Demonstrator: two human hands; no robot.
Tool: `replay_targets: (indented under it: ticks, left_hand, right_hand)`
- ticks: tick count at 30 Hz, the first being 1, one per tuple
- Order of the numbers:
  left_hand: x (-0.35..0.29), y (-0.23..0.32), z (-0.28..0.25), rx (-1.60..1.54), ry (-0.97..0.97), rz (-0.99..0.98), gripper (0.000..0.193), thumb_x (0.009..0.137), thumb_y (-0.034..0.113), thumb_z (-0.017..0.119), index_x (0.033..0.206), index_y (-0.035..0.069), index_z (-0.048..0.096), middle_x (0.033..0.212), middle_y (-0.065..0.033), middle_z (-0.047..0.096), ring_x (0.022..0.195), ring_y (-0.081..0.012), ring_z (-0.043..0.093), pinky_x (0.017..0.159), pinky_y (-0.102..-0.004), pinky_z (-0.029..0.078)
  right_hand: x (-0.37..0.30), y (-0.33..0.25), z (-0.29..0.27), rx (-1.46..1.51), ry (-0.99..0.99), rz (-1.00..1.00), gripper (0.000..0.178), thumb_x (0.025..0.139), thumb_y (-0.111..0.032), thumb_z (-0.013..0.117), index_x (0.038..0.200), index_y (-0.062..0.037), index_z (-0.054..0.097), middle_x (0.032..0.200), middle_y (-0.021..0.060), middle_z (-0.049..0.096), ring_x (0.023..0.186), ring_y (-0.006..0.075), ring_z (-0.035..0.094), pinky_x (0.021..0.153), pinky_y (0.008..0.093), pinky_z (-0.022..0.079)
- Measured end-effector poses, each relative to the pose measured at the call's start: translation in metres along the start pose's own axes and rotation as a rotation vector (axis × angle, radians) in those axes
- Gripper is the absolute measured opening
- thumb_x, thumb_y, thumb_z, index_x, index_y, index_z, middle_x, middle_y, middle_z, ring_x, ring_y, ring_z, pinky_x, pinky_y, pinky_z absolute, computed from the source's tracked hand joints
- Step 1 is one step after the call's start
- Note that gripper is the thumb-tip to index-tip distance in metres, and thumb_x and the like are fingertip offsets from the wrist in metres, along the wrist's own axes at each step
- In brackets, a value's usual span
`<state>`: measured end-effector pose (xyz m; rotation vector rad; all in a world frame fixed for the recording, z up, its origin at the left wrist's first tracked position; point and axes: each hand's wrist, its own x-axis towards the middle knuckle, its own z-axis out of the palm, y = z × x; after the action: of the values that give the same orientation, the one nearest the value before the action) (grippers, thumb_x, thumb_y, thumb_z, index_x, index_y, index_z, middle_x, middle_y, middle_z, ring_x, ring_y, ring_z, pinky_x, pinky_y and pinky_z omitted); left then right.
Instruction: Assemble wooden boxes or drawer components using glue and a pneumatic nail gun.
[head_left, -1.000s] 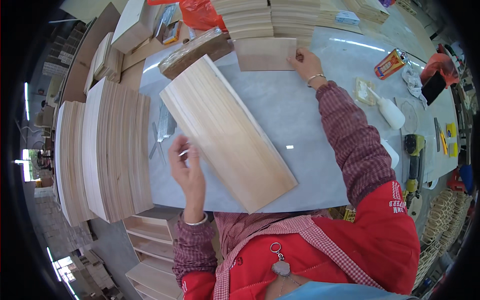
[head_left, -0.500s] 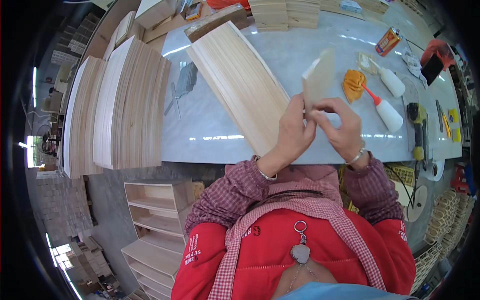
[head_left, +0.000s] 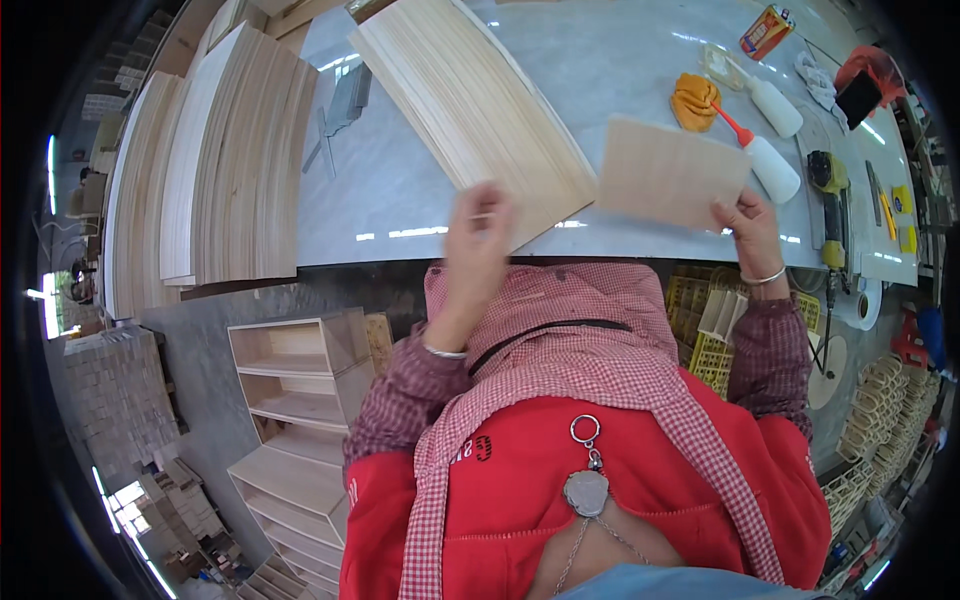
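Note:
My right hand (head_left: 752, 232) grips the lower right corner of a thin, pale rectangular wooden board (head_left: 668, 170), held tilted above the table. My left hand (head_left: 478, 235) is smeared by motion at the table's near edge, in front of a long row of stacked thin wooden boards (head_left: 475, 105). Its fingers look curled, and whether anything is in them cannot be made out. Just beyond the held board lie a white bottle with a red nozzle (head_left: 774, 172), a second white bottle (head_left: 776, 108) and a crumpled orange cloth (head_left: 694, 102).
Tall stacks of wooden panels (head_left: 245, 160) stand at the left of the grey table (head_left: 400, 215). Grey metal strips (head_left: 347, 98) lie beside them. A yellow-black power tool (head_left: 829, 185), a can (head_left: 767, 33) and a phone (head_left: 858, 102) are at the right. Wooden shelving (head_left: 300, 370) stands on the floor.
Both hands were together around the upright board. My left hand has let go and moved left; my right hand has carried the board right, its broad face now showing. The view has shifted.

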<state>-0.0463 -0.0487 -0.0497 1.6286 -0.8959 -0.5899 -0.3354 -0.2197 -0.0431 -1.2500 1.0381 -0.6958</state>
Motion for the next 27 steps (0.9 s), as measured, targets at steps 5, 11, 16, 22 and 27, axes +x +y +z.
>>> replay_targets:
  ticks: [5,11,16,22,27]
  left_hand:
    - [0.003,-0.035,-0.019,-0.094,0.175,-0.249,0.032,0.089,0.01,0.059,0.115,-0.005,0.049,0.098,-0.0108,0.059,0.086,-0.0152,0.056,0.078,-0.0241,0.046]
    - [0.028,-0.043,-0.011,-0.347,0.073,-0.311,0.032,0.088,0.006,0.058,0.117,-0.006,0.048,0.098,-0.011,0.059,0.082,-0.0138,0.056,0.078,-0.0235,0.047]
    - [0.045,-0.03,-0.031,-0.469,0.067,-0.346,0.032,0.088,0.004,0.058,0.117,-0.006,0.048,0.095,-0.011,0.06,0.078,-0.0126,0.057,0.075,-0.0223,0.047]
    - [0.073,0.006,-0.068,-0.566,0.017,-0.265,0.026,0.087,0.002,0.057,0.111,-0.006,0.052,0.092,-0.0097,0.06,0.079,-0.0124,0.058,0.074,-0.0216,0.047]
    - [0.076,0.008,-0.069,-0.545,0.039,-0.248,0.022,0.087,0.003,0.057,0.108,-0.006,0.054,0.092,-0.0092,0.06,0.078,-0.0118,0.058,0.073,-0.0206,0.046]
  right_hand:
    - [-0.001,0.025,-0.04,-0.094,0.109,-0.037,0.025,0.081,-0.003,0.067,0.105,0.0041,0.063,0.09,0.0072,0.066,0.077,0.0107,0.057,0.073,0.0203,0.046]
    - [-0.004,0.033,-0.063,-0.365,0.002,-0.017,0.017,0.081,-0.006,0.068,0.095,0.0038,0.065,0.084,0.0059,0.065,0.073,0.0103,0.055,0.07,0.0208,0.045]
    - [-0.005,0.023,-0.047,-0.558,0.024,0.011,0.018,0.075,-0.012,0.074,0.084,0.003,0.068,0.071,0.0033,0.063,0.062,0.0105,0.048,0.061,0.0215,0.04]
    - [0.049,0.019,0.029,-0.632,-0.325,-0.238,0.025,0.075,-0.017,0.071,0.091,0.0009,0.065,0.078,0.0039,0.062,0.064,0.0137,0.05,0.062,0.0257,0.041]
    - [0.084,0.012,0.088,-0.523,-0.488,-0.302,0.021,0.073,-0.012,0.072,0.089,0.0007,0.067,0.072,0.003,0.061,0.062,0.0131,0.048,0.063,0.0242,0.042]
